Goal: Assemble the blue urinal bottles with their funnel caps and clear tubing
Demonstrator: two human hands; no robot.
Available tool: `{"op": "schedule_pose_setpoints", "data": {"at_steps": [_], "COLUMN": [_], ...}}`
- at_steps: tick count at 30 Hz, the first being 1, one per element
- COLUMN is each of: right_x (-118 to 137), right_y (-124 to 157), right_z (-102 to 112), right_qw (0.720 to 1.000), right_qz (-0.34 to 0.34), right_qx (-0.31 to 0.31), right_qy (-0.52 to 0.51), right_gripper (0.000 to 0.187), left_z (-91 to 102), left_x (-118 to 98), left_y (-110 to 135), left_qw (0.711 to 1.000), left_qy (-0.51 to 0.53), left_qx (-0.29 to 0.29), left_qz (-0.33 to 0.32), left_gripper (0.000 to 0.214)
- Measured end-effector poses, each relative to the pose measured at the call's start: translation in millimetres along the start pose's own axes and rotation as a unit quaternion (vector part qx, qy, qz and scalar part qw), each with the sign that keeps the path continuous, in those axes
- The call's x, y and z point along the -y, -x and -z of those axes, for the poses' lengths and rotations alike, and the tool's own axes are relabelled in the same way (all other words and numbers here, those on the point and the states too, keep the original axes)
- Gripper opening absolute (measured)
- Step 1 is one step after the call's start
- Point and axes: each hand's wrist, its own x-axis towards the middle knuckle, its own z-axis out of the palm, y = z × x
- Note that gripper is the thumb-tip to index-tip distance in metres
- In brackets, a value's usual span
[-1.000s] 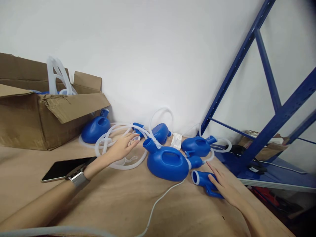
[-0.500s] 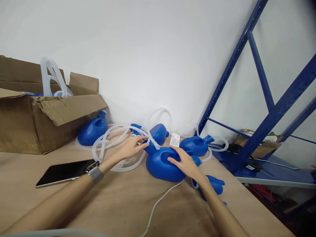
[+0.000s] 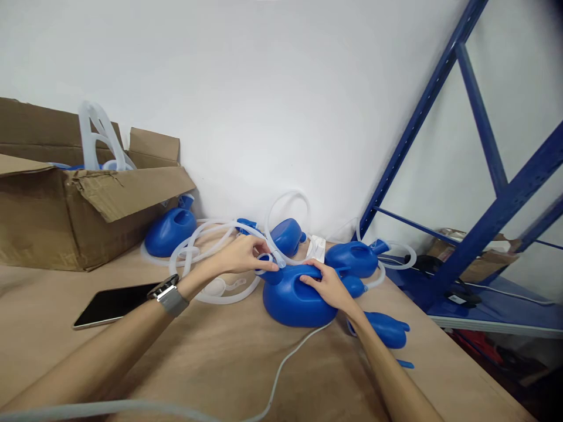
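From the head camera, a large blue plastic jug with a moulded handle (image 3: 294, 300) is lying on its side in the middle of the pale wooden table (image 3: 211, 363), its short spout pointing left and slightly up. The left hand (image 3: 243, 255), with a grey wristwatch (image 3: 169, 296) on that arm, is reaching in from the near left, and its thumb and fingertips are pinching the rim of the spout. The end of a clear flexible tube (image 3: 206, 246) is meeting the same spot, while the rest of it is coiling away to the left. The right hand (image 3: 329, 287) is coming in from the near right, its fingers curling over the jug's handle and gripping it.

A smaller blue plastic funnel piece (image 3: 389, 329) is lying just right of the right wrist. Three more blue jugs are sitting further back: one at the far left (image 3: 171, 231), one behind the spout (image 3: 287, 234), one at the far right (image 3: 357, 258). A black flat phone (image 3: 112, 305) is lying near the left forearm, and an open brown cardboard box (image 3: 44, 217) is standing at the far left. A white cable (image 3: 285, 363) is trailing towards the near edge. A blue metal shelf frame (image 3: 484, 223) is rising on the right.
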Motion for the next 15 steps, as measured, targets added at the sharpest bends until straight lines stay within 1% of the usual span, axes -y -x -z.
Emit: {"op": "schedule_pose_setpoints", "data": {"at_steps": [2,5,7,8,10,12,15], "right_x": [2.9,6.3,6.8,6.6,5.7,4.5,2.8], "right_y": [2.1,5.0,5.8,5.8,5.2,4.1,2.2], "right_z": [-2.5,-5.6,-6.0,-5.7,-4.6,-3.3,-2.2], "right_qw": [1.000,1.000,1.000,1.000,0.999,0.999,0.998], "right_qz": [0.010,0.016,0.012,0.011,0.016,0.027,0.042], "right_qx": [0.012,0.017,0.019,0.022,0.035,0.041,0.040], "right_qy": [-0.006,-0.008,-0.009,-0.011,-0.013,-0.012,-0.014], "right_gripper": [0.040,0.040,0.041,0.041,0.042,0.041,0.040], "left_z": [-12.9,-35.5,-44.8,-46.6,-45.1,-39.8,-33.1], "left_x": [-7.3,-12.6,-13.1,-13.1,-13.5,-14.5,-15.8], "left_y": [-4.1,-11.1,-12.8,-12.3,-9.7,-6.4,-3.0], "left_qw": [0.997,0.974,0.964,0.966,0.976,0.982,0.979], "left_qy": [0.069,0.200,0.233,0.228,0.203,0.178,0.149], "left_qx": [-0.013,-0.077,-0.099,-0.096,-0.073,-0.042,0.007], "left_qz": [0.032,0.076,0.082,0.071,0.029,-0.040,-0.138], "left_gripper": [0.055,0.070,0.075,0.075,0.074,0.071,0.067]}}
